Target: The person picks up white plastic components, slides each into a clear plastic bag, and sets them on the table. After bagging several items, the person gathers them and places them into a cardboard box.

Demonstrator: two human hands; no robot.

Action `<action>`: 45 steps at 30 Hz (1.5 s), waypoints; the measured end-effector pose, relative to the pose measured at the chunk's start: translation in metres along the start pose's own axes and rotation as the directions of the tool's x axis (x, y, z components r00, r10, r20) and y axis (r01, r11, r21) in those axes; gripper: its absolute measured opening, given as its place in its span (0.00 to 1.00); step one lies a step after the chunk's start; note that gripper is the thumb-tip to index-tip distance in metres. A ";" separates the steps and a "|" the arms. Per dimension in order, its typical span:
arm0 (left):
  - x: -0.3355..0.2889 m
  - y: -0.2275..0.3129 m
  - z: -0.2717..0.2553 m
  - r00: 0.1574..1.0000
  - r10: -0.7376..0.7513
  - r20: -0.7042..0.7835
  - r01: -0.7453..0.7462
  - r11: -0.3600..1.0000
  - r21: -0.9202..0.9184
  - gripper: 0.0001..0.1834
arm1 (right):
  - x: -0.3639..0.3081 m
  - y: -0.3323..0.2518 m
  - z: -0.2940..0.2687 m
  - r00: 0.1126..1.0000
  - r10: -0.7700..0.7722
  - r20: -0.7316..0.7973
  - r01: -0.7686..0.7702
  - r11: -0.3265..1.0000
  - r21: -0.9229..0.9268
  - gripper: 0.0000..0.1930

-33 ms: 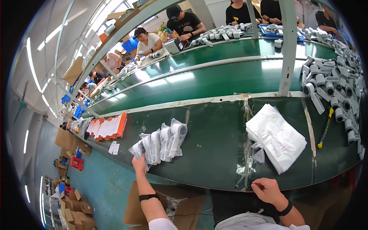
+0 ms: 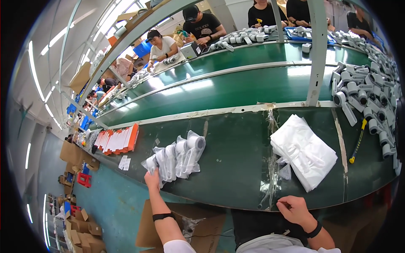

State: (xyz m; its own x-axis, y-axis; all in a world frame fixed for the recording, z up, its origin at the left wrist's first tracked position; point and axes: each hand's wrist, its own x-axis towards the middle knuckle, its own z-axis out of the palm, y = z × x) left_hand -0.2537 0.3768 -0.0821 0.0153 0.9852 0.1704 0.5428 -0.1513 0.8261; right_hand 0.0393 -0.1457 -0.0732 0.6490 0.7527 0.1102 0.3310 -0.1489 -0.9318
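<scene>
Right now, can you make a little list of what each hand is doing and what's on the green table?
left hand: touching the end of a row of clear-bagged white tube-shaped parts
right hand: loosely closed at the near edge of the dark green table, holding nothing I can see
beside right hand: stack of flat white plastic bags
far right: heap of grey unbagged parts

Stack of white bags [image 2: 304, 152], perhaps plastic
</scene>
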 end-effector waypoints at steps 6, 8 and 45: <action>0.005 0.018 0.013 0.993 -0.036 0.109 0.035 0.999 0.018 0.21 | 0.000 0.001 0.004 0.993 -0.061 -0.104 0.057 0.997 -0.045 0.04; 0.005 0.019 0.012 0.999 0.039 0.017 -0.041 0.986 0.163 0.20 | 0.001 -0.001 0.002 0.987 -0.084 -0.137 0.071 0.993 -0.094 0.04; -0.344 0.270 0.134 0.312 0.688 0.655 -0.356 0.724 -0.591 0.14 | -0.108 0.141 -0.469 0.772 -0.320 -0.549 -0.564 0.054 -0.824 0.15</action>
State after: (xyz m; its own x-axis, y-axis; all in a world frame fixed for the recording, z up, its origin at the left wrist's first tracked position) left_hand 0.0003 0.0078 0.0101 0.9283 0.2555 0.2701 -0.1090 -0.5076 0.8547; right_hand 0.3368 -0.5486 -0.0543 0.7711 0.2766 0.5734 0.2163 -0.9609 0.1726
